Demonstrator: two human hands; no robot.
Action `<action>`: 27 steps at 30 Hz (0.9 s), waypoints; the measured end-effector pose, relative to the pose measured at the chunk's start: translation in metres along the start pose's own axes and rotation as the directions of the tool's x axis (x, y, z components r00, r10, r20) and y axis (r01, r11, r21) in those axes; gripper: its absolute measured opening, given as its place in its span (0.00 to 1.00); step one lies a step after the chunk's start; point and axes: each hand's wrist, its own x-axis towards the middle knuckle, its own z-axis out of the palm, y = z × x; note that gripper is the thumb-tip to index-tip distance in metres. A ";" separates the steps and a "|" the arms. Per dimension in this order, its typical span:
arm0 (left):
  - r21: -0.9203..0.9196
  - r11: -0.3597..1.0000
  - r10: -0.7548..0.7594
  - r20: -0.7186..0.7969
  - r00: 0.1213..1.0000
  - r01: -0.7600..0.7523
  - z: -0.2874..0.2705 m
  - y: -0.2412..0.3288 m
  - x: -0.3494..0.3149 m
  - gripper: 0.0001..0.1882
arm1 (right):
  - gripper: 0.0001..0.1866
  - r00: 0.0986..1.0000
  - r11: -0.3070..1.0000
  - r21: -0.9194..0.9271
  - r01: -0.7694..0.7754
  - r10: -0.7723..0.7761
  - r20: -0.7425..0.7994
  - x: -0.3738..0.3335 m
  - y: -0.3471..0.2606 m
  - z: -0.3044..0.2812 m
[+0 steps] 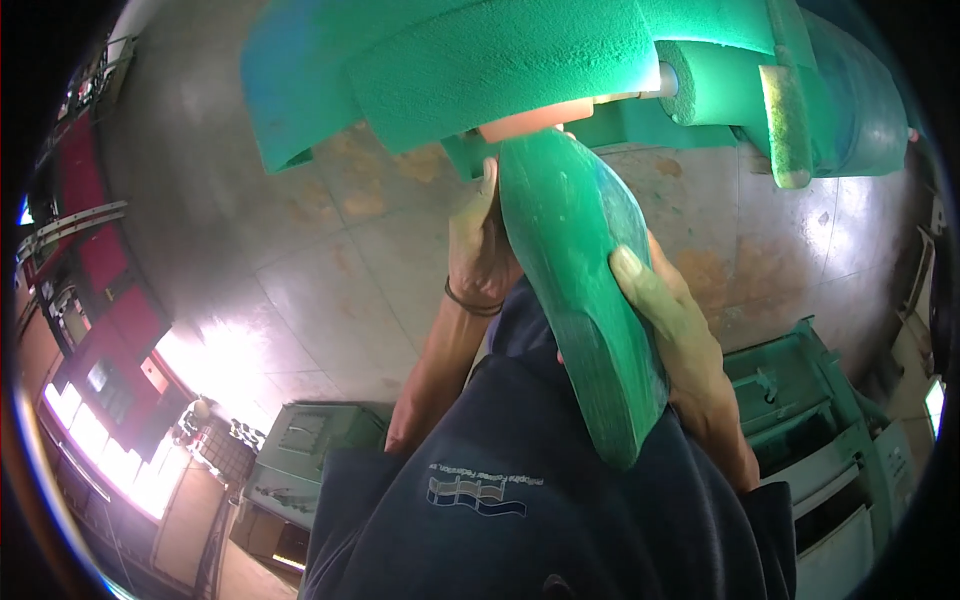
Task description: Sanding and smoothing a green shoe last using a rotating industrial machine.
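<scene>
You hold the green wedge-shaped block (580,300) up on edge, its narrow tip pressed to the green-dusted wheel (500,70) of the machine (840,110), so both hands steady it against the wheel. Your left hand (480,250) has its grip closed around the block's upper left edge. Your right hand (670,320) clamps the lower right side, thumb flat on its face.

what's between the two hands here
The green wedge-shaped piece: the left hand presses one side, the right hand the other, in the head view.
</scene>
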 end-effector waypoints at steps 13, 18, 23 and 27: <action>-0.120 0.993 -0.013 0.042 0.999 0.018 -0.045 0.014 0.013 0.20 | 0.29 0.994 0.996 0.074 -0.049 0.040 0.106 0.035 0.000 -0.002; -0.012 0.999 -0.047 0.035 0.998 0.048 -0.034 0.012 0.011 0.21 | 0.30 0.998 0.995 0.096 -0.009 0.004 0.056 0.024 0.006 -0.007; 0.016 0.996 -0.089 0.065 0.994 0.089 -0.033 0.015 0.011 0.21 | 0.30 0.997 0.992 0.122 -0.021 0.012 0.073 0.021 0.008 -0.009; 0.027 0.995 -0.096 0.084 0.992 0.094 -0.029 0.018 0.010 0.22 | 0.32 0.996 0.994 0.112 -0.010 0.000 0.084 0.022 0.009 -0.009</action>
